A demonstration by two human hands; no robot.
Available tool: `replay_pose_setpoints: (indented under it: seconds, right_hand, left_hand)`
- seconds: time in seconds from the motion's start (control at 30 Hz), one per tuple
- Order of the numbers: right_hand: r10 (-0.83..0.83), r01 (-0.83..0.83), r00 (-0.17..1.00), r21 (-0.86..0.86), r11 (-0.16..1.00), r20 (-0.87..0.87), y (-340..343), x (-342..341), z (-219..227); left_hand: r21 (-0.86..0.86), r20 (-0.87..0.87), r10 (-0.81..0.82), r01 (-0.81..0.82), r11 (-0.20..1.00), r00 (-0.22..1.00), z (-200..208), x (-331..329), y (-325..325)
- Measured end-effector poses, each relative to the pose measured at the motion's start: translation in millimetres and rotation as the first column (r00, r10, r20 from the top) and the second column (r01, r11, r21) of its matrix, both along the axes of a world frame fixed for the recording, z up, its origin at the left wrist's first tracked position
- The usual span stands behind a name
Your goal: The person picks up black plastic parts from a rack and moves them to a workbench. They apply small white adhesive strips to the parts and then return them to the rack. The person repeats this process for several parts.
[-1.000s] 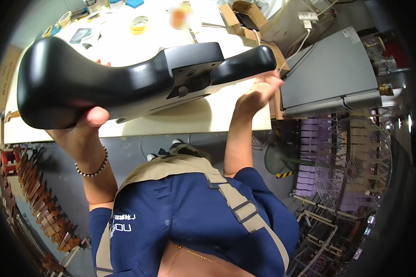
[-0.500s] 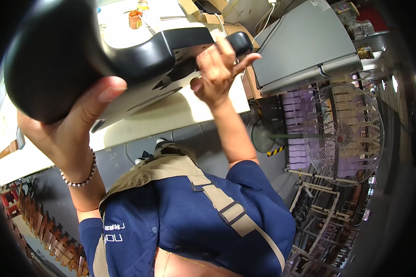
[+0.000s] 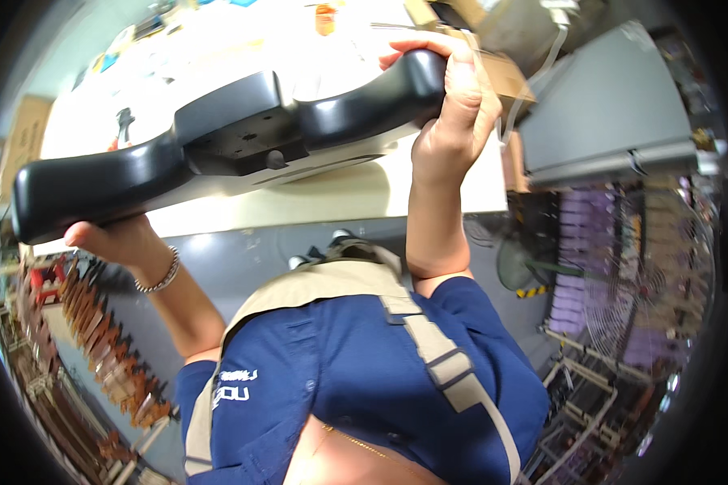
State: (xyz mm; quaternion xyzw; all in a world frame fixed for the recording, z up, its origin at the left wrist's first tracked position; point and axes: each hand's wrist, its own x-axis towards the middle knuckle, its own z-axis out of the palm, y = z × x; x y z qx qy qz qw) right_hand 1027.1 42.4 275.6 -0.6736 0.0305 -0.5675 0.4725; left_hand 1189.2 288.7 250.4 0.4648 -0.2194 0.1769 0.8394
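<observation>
A glossy black guitar body [image 3: 243, 133] is held up edge-on in front of me, above the table, its pale flat face turned downward. Small holes show in the block at the middle of its edge, next to a round knob-like bump. My left hand [image 3: 121, 240] supports the left end from below, thumb along the lower edge and the other fingers hidden behind it. Around the right end, my right hand [image 3: 461, 105] is wrapped, with its fingers over the top and the thumb side below.
The white table [image 3: 445, 182] spans the front, with an orange-capped jar [image 3: 325, 20] and a black-handled tool [image 3: 124, 121] on it. At right stand a grey cabinet [image 3: 607, 113] and a fan [image 3: 623, 299]. A rack of brown wooden parts [image 3: 109, 339] is at lower left.
The guitar body has swung farther from my head and levelled out across the view. My right hand has gone from fingers spread near its edge to gripping its right end.
</observation>
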Motion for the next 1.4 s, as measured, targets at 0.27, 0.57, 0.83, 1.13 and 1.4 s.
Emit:
replay_pose_setpoints:
  seconds: [0.27, 0.57, 0.83, 1.13, 1.4]
  right_hand:
    - [0.196, -0.188, 0.979, -0.132, 0.973, 0.049, 74, 47, 27]
    - [0.245, -0.24, 0.969, -0.116, 0.964, 0.027, 124, 74, -16]
    - [-0.35, 0.086, 0.891, -0.65, 0.755, -0.288, 105, 82, -61]
    - [0.536, -0.43, 0.842, 0.513, 0.743, -0.069, 46, 79, -162]
    - [0.636, -0.389, 0.742, 0.908, 0.153, 0.211, 87, 105, -282]
  left_hand:
    - [-0.159, -0.057, 0.184, -0.191, 0.969, 0.981, -32, 16, 76]
    - [0.417, 0.33, 0.804, -0.84, 0.346, 0.495, -11, -18, 82]
    - [0.098, 0.178, 0.359, -0.38, 0.92, 0.916, 31, -39, 40]
    - [0.174, 0.095, 0.584, -0.591, 0.788, 0.806, 18, -15, 98]
    - [0.135, -0.064, 0.506, -0.495, 0.858, 0.86, 15, -23, 109]
